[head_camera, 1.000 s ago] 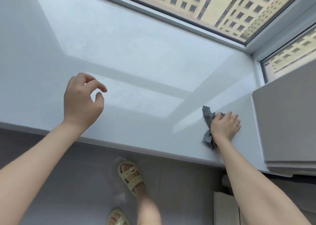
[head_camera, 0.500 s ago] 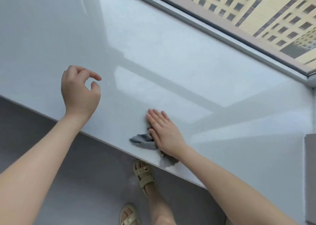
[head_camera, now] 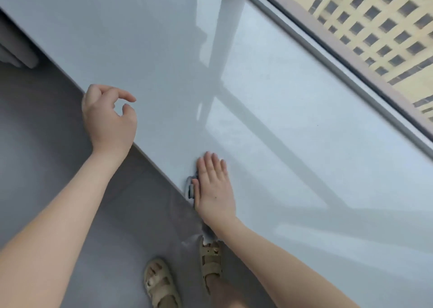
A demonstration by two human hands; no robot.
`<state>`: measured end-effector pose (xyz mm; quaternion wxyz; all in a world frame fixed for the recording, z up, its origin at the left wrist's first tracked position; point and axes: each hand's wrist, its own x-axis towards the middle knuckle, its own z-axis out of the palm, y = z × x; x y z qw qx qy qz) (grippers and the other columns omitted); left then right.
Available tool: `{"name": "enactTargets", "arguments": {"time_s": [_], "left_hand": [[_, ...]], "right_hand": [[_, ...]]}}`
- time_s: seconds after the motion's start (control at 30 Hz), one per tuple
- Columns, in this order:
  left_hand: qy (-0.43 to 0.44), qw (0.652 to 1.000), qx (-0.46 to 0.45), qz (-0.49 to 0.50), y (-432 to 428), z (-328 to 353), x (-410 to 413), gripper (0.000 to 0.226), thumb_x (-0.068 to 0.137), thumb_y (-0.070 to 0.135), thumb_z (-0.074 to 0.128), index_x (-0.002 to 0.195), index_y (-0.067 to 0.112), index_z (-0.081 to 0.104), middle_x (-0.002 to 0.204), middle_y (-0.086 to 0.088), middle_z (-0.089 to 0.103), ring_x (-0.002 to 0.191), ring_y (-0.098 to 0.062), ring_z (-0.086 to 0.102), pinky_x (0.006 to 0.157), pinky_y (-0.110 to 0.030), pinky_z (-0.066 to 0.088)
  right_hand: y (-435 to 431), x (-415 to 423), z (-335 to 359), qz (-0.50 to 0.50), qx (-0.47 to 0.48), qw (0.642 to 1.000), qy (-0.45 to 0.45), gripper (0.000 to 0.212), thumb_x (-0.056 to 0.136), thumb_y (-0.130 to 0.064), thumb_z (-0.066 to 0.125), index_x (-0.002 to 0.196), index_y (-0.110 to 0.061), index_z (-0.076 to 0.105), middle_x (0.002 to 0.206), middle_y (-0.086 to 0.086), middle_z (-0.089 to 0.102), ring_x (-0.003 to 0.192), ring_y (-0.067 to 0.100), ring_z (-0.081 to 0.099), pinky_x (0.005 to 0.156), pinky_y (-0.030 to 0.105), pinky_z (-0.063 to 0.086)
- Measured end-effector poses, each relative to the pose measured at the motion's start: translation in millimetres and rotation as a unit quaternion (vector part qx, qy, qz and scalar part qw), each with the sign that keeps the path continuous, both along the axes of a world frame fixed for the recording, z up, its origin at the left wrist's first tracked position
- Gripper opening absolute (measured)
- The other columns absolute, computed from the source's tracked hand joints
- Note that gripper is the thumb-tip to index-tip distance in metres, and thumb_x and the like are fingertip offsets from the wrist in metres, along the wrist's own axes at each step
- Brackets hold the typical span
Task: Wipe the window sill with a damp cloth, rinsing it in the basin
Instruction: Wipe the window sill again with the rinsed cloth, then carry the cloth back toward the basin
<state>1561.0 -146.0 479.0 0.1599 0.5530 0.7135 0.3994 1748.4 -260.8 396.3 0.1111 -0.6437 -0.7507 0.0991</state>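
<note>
Head view: the pale sill (head_camera: 269,143) fills most of the frame, running diagonally from the top left down to the right, with the window frame (head_camera: 339,57) along its far side and the grey floor (head_camera: 70,202) below its near edge. Compared with a second ago, the wiping has travelled a long way along the sill: the right hand (head_camera: 215,190) was then pressing the cloth by a grey panel at the sill's right end, and now lies flat, fingers together, at the near edge with that panel out of sight. The cloth (head_camera: 191,188) is almost wholly hidden under the palm; only a grey fold shows at the thumb side, right at the lip of the sill. The left hand (head_camera: 107,120) hovers above the edge further left, loosely curled and holding nothing, much as it was before. This looks like one long pass along the front strip; the far half near the glass probably remains to wipe. No basin is in view, so rinsing means leaving this spot.
</note>
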Motion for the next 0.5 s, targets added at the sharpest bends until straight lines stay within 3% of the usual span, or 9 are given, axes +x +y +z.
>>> {"name": "enactTargets", "arguments": {"time_s": [0.1,0.17,0.23,0.33,0.4,0.5], "left_hand": [[-0.010,1.000,-0.003,0.017,3.3,-8.1,-27.0,0.027,0.074,0.004,0.043,0.084,0.014,0.065,0.085,0.022,0.037,0.089,-0.023,0.045,0.087,-0.040,0.045],[-0.006,1.000,0.003,0.022,7.2,-11.0,-44.7,0.028,0.073,0.003,0.042,0.084,0.012,0.066,0.084,0.022,0.038,0.090,-0.017,0.044,0.086,-0.039,0.045],[-0.009,1.000,0.009,0.024,15.8,-7.8,-63.7,0.027,0.074,0.001,0.044,0.084,0.012,0.067,0.084,0.022,0.039,0.093,-0.017,0.045,0.084,-0.036,0.045],[-0.021,0.999,0.008,0.024,26.4,9.5,-99.3,0.026,0.074,0.001,0.045,0.083,0.012,0.066,0.084,0.023,0.038,0.090,-0.015,0.045,0.082,-0.035,0.045],[-0.028,0.999,0.011,0.023,31.7,27.7,-126.7,0.026,0.074,-0.001,0.045,0.082,0.012,0.066,0.084,0.023,0.038,0.086,-0.011,0.043,0.082,-0.037,0.045],[-0.030,0.999,0.001,0.032,33.0,57.8,-170.8,0.024,0.074,-0.003,0.049,0.083,0.011,0.066,0.087,0.009,0.045,0.089,-0.017,0.044,0.085,-0.039,0.044]], "right_hand": [[7.0,-66.8,-4.8,0.136,-0.016,0.991,-0.001,0.049,0.091,-0.016,0.028,0.133,0.002,0.046,0.141,0.020,0.043,0.134,0.033,0.038,0.116,0.041,0.015],[16.6,-105.6,0.6,0.183,-0.049,0.979,0.076,0.045,0.087,-0.006,0.032,0.126,0.006,0.049,0.138,0.026,0.045,0.132,0.037,0.039,0.119,0.036,0.009],[30.2,-137.9,18.7,0.129,-0.065,0.974,0.175,0.034,0.096,-0.007,0.033,0.121,0.009,0.050,0.134,0.030,0.046,0.130,0.040,0.040,0.118,0.031,0.008],[50.1,-162.6,54.5,0.014,-0.063,0.957,0.284,0.040,0.100,-0.021,0.029,0.125,0.002,0.051,0.139,0.020,0.046,0.132,0.029,0.039,0.116,0.027,0.020],[62.2,-171.5,77.6,-0.038,-0.092,0.942,0.321,0.037,0.100,-0.021,0.033,0.129,-0.005,0.050,0.143,0.009,0.044,0.133,0.018,0.038,0.112,0.021,0.024],[83.9,-193.5,106.0,-0.108,-0.082,0.924,0.357,0.033,0.101,-0.021,0.036,0.128,-0.010,0.051,0.137,0.002,0.051,0.127,0.013,0.046,0.108,0.029,0.034]]}}
